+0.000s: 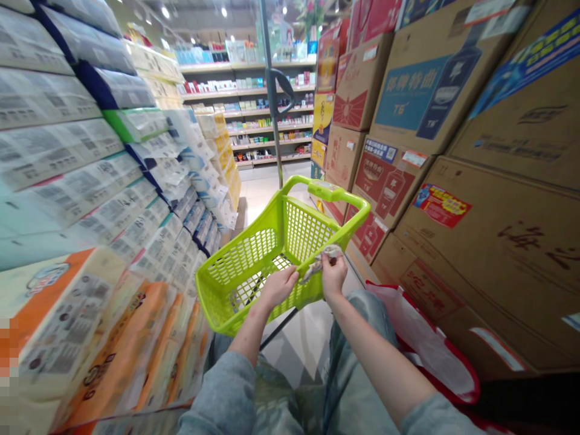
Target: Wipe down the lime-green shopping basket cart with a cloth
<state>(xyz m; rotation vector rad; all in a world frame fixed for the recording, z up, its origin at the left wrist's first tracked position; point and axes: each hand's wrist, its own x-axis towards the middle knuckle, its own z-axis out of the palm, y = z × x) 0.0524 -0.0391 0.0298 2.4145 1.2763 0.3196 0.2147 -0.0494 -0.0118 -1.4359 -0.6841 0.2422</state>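
A lime-green plastic shopping basket [212, 295] with perforated walls and a raised handle stands tilted in front of me, nothing lying in it. My left hand [280, 286] is closed at the basket's near rim, thumb on top; its other fingertips are partly hidden. Just to its right, my right hand [333, 277] pinches a crumpled greyish-white cloth [333, 249]. Part of that cloth lies along the rim between the two hands. Below the basket a dark rod slants down toward the floor.
Wrapped tissue packs [81, 163] are stacked on the left, orange ones [122, 350] nearest. Cardboard cartons [493, 241] rise on the right. A red-edged white bag [421, 338] sits by my right leg. A grey pole [274, 121] stands behind the basket; stocked shelves [254, 90] lie beyond.
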